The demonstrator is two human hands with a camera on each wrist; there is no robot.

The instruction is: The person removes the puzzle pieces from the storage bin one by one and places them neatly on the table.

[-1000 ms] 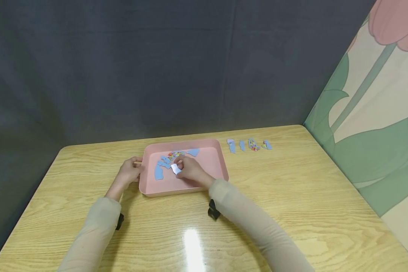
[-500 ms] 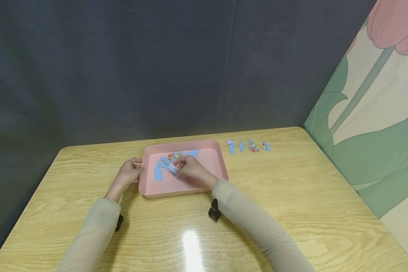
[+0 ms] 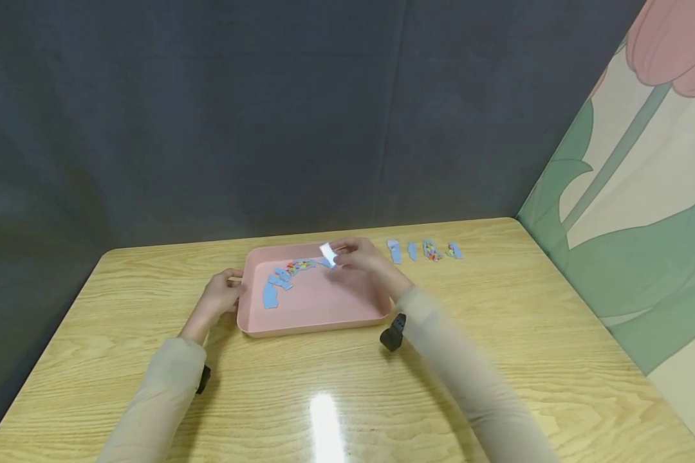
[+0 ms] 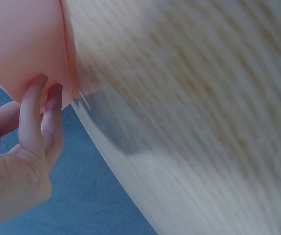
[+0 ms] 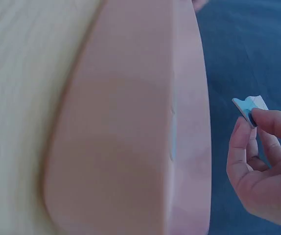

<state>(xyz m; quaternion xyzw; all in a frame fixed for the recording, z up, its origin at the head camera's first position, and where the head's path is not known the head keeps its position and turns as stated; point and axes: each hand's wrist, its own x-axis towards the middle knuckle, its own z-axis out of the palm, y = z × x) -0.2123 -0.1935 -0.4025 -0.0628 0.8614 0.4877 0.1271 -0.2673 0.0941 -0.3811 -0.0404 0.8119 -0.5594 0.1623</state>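
Near mid-frame, the right hand [image 3: 361,256] pinches a flat white-and-blue piece [image 3: 327,254] jutting left of its fingertips, long axis slanting down rightward; the farther left hand [image 3: 219,294] grips the shallow pink tray's [image 3: 318,308] left side.

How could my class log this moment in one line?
right hand: pinches piece | left hand: grips tray | other pieces: some in tray, four on table
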